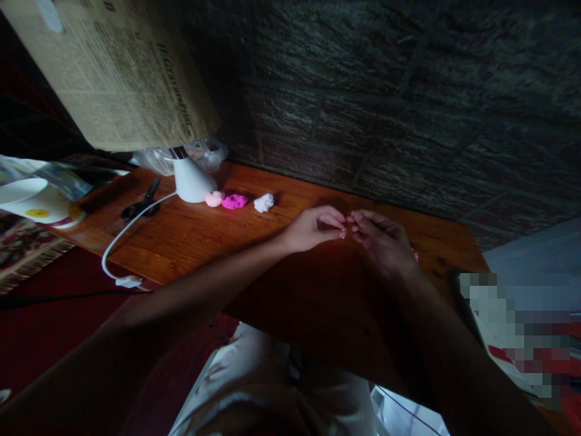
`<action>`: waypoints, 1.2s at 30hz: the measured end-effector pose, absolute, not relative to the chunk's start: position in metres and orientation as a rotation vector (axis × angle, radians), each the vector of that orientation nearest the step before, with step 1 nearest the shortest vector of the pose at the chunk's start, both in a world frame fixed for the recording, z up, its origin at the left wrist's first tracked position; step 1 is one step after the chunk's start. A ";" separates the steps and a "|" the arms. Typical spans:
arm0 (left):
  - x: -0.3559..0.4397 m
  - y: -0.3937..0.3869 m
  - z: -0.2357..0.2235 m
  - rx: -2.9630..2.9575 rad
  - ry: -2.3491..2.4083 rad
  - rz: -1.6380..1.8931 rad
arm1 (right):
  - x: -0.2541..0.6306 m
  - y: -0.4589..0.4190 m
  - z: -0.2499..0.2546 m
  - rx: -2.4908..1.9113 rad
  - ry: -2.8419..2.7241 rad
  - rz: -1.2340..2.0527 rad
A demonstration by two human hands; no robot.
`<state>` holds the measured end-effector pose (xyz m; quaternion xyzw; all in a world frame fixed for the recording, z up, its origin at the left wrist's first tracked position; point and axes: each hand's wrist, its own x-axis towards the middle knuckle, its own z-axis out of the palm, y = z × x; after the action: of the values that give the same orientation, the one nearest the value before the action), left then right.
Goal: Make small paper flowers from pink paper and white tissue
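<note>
My left hand [313,229] and my right hand [384,242] face each other just above the wooden table [190,230], fingertips almost meeting. The left thumb and fingers curve into a pinch, with a tiny pinkish spot at the thumb tip that is too small to name. Thumb and fingers of the right hand are pressed together; anything between them is hidden. Left of my hands lie a white lump of soft modelling clay [264,202], a bright magenta lump [235,201] and a pale pink lump [215,198]. Something pink [415,255] shows partly behind the right hand.
A white-based lamp [193,181] with a newspaper-print shade [136,79] stands at left, its white cord [111,245] hanging over the edge. Nearby are black scissors [141,206], a plastic bag [211,154] and a paper cup [27,200]. A dark brick-patterned wall [363,103] rises behind.
</note>
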<state>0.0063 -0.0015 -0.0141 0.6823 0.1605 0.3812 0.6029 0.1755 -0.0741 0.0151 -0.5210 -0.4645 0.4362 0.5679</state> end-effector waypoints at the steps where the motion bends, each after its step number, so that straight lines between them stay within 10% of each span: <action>1: 0.006 -0.001 -0.014 1.572 0.379 0.879 | 0.176 -0.073 0.014 -1.227 -1.060 1.041; 36: 0.004 -0.002 -0.001 1.155 0.424 0.844 | 0.175 -0.073 0.015 -1.078 -0.922 1.213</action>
<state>0.0039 -0.0023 -0.0007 0.5254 0.1928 0.3839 0.7344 0.1747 -0.0735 0.0153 -0.4643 -0.3968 0.5221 0.5953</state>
